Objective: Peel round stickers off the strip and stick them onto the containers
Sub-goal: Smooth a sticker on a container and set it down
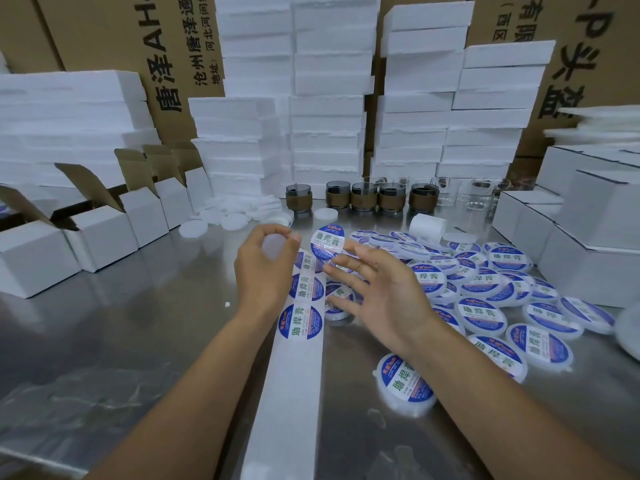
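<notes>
**Transfer of one label.** The left hand (266,268) grasps a blank container (274,245) in curled fingers and thumb, held up off the steel table (138,341), probably to present its flat face. The right hand (384,299), fingers spread and nearly straight, carries a peeled sticker (327,242) clinging by its lower edge to a fingertip, just beside the container at its 3 o'clock. Spreading the other fingers likely keeps them off the adhesive. The strip (294,393) lies between the forearms, running from 6 toward 12 o'clock, its remaining stickers at the far end within easy reach. Labelled containers (485,289) are heaped at 3 o'clock, and white discs (232,220) wait at 11 o'clock.
</notes>
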A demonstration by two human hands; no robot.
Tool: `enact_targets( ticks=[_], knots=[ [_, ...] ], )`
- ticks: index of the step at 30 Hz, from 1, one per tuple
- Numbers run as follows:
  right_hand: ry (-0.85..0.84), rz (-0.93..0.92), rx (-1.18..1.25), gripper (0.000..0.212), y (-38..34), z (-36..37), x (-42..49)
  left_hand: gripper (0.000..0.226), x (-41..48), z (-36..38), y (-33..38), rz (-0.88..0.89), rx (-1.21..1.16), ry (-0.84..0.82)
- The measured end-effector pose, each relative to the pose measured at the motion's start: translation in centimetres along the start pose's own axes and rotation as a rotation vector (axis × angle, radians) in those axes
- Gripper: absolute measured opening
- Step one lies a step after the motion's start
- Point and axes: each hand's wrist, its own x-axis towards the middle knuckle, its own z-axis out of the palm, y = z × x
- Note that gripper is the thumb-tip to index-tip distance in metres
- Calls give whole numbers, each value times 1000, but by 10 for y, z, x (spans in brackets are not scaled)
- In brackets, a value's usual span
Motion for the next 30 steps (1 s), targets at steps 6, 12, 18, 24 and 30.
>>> enact_targets(
  ticks=[6, 12, 18, 24, 30],
  knots=[
    [31, -31, 12, 28, -2, -2, 1, 3, -1, -8, 22, -211, -577, -146],
    [240, -188, 90, 9, -14, -4, 4, 38, -5, -2, 19, -580, -796, -485],
    [163, -248, -179, 12, -6, 1, 2, 62, -9, 3, 17, -594, -786, -649],
    [151, -246, -315, 11, -1, 1, 0, 62, -11, 8, 13, -615, -797, -645],
    [182, -231, -361, 10, 0, 2, 0, 54, -11, 10, 10, -586, -830, -648]
  ],
)
